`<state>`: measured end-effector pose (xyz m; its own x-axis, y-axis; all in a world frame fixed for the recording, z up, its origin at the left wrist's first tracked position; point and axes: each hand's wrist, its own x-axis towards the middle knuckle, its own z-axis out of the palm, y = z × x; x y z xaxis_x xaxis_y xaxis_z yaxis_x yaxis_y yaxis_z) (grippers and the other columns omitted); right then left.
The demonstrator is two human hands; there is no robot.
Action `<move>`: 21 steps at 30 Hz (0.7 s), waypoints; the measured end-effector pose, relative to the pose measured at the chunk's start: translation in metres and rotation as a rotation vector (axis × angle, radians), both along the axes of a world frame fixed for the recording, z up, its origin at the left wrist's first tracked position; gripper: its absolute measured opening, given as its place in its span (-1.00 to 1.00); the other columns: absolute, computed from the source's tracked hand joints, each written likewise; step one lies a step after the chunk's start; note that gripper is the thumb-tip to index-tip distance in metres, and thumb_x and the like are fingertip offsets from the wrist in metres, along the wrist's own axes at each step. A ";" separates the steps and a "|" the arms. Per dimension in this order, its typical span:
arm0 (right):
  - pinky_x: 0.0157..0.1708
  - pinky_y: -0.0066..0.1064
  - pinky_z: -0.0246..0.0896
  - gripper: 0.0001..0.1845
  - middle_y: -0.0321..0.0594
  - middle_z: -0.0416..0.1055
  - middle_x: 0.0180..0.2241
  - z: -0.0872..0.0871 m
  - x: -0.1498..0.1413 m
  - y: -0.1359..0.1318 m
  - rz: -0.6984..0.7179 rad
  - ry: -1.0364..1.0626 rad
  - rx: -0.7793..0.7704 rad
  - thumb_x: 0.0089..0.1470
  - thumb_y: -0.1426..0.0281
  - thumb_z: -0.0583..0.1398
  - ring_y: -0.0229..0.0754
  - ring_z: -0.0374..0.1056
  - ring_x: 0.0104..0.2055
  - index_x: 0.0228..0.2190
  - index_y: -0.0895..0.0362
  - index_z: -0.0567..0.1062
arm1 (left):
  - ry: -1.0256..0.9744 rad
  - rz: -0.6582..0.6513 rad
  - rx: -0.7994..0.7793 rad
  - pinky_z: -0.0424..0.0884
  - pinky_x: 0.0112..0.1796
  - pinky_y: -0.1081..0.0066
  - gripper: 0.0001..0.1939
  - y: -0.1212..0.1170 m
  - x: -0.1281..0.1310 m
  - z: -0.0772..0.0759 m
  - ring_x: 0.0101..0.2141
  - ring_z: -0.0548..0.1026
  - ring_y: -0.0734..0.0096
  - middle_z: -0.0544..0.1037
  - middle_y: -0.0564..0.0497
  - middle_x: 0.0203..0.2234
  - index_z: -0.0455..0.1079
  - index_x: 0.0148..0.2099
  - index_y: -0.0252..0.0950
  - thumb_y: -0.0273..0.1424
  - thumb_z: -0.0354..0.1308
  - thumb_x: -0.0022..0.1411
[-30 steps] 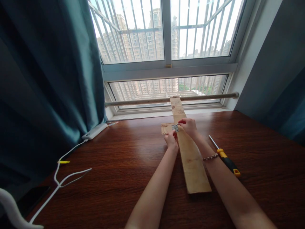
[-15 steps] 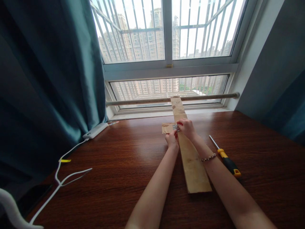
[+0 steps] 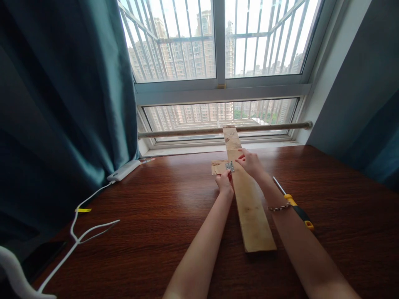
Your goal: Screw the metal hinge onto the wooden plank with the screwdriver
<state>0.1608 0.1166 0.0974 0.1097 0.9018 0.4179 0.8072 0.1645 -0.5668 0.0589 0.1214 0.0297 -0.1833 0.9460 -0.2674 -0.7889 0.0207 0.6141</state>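
Note:
A long pale wooden plank (image 3: 249,207) lies on the dark wooden table (image 3: 156,216), running away from me to the window rail. A small wood piece (image 3: 218,167) sits against its left edge, and a small metal hinge (image 3: 230,166) bridges the two. My left hand (image 3: 224,182) is closed just below the hinge, its fingertips pinched at the hinge's lower edge. My right hand (image 3: 251,164) rests on the plank right of the hinge, fingers curled loosely with the fingertips near the metal. A beaded bracelet sits on my right wrist.
A yellow-and-black screwdriver (image 3: 294,205) lies on the table right of the plank, partly under my right forearm. A white power bank (image 3: 124,170) with white cable (image 3: 84,228) lies at the left by the teal curtain (image 3: 62,104). A rail (image 3: 187,131) crosses before the window.
My right hand has shifted slightly right, off the hinge onto the plank, so the hinge shows more fully. My left hand has stayed in place.

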 end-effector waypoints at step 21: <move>-0.31 -0.30 0.24 -0.74 -0.02 0.46 -0.33 -0.058 0.096 -0.128 -0.319 -0.346 -0.658 0.06 0.49 0.05 0.02 0.45 -0.27 -0.17 0.20 0.36 | -0.028 -0.001 0.026 0.44 -0.46 0.44 -0.80 0.000 0.001 -0.004 -0.53 0.49 0.43 0.49 0.02 -0.54 0.33 -0.38 -0.35 -0.63 0.16 -0.13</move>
<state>0.2566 -0.0118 0.0392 0.3651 0.9218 -0.1303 0.9062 -0.3839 -0.1770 0.0602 0.1216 0.0254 -0.1749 0.9530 -0.2474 -0.8056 0.0059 0.5924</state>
